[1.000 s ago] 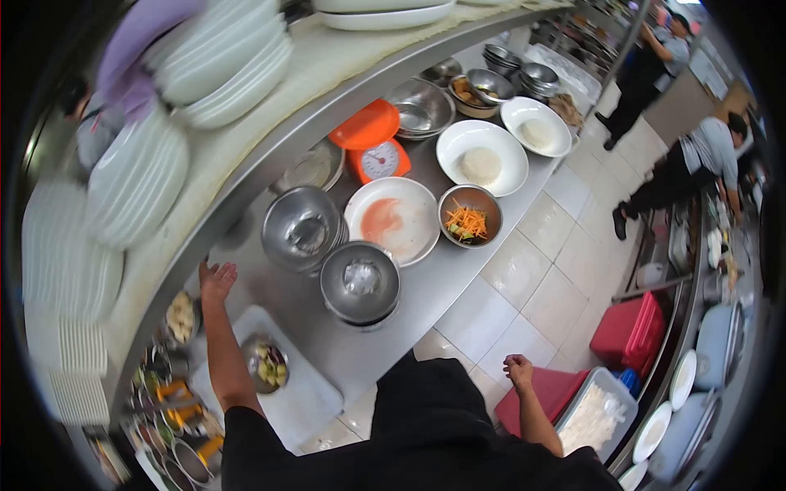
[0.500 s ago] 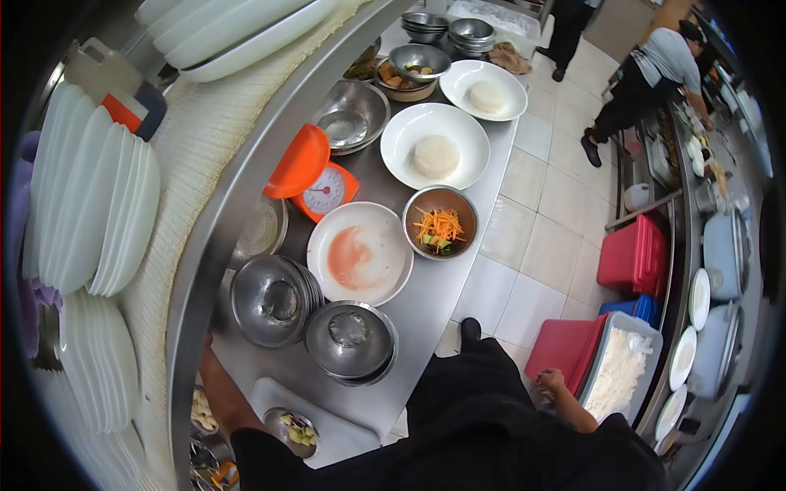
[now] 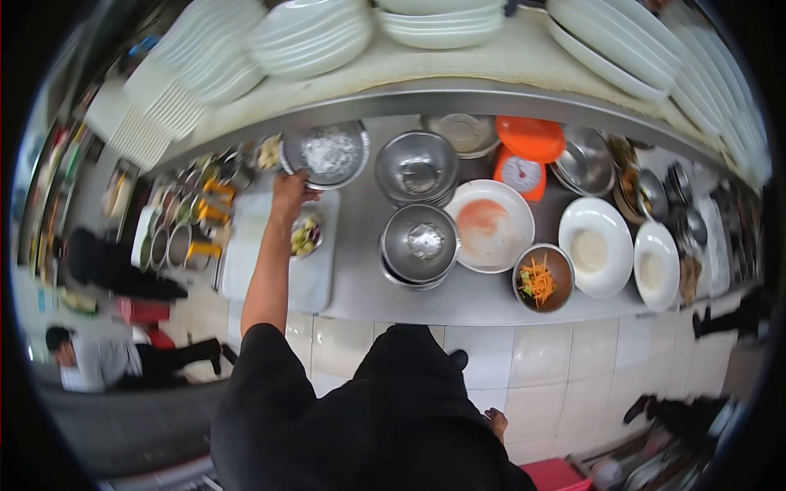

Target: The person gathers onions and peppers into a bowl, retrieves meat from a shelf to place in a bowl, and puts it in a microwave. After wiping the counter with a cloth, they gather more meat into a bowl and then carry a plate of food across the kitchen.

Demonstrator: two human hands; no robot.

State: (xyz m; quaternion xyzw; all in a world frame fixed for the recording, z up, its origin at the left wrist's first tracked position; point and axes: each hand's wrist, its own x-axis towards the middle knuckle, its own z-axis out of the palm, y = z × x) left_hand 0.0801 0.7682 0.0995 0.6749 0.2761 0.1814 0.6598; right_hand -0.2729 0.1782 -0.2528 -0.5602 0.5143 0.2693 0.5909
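Note:
My left hand (image 3: 291,195) grips the near rim of a metal bowl (image 3: 360,173) with a white, flour-like powder inside, held under the shelf edge. Just below that hand, a small bowl of cut vegetables (image 3: 306,236) sits on a white cutting board (image 3: 246,274). Stacked metal bowls (image 3: 417,168) stand to the right, with another stack (image 3: 419,241) nearer me. Low at my side hangs my right hand (image 3: 495,424), fingers loosely curled and apart, nothing seen in it.
A red-stained white plate (image 3: 499,258), an orange scale (image 3: 528,176) and a bowl of shredded carrot (image 3: 538,282) are on the steel counter. Farther right are plates with rice mounds (image 3: 589,250). White plates (image 3: 311,41) line the shelf above. Co-workers (image 3: 123,360) stand behind at left.
The view has swung left to face the counter. My left hand, partly hidden behind the shelf edge before, now shows with the powder bowl in it. My right hand still hangs low.

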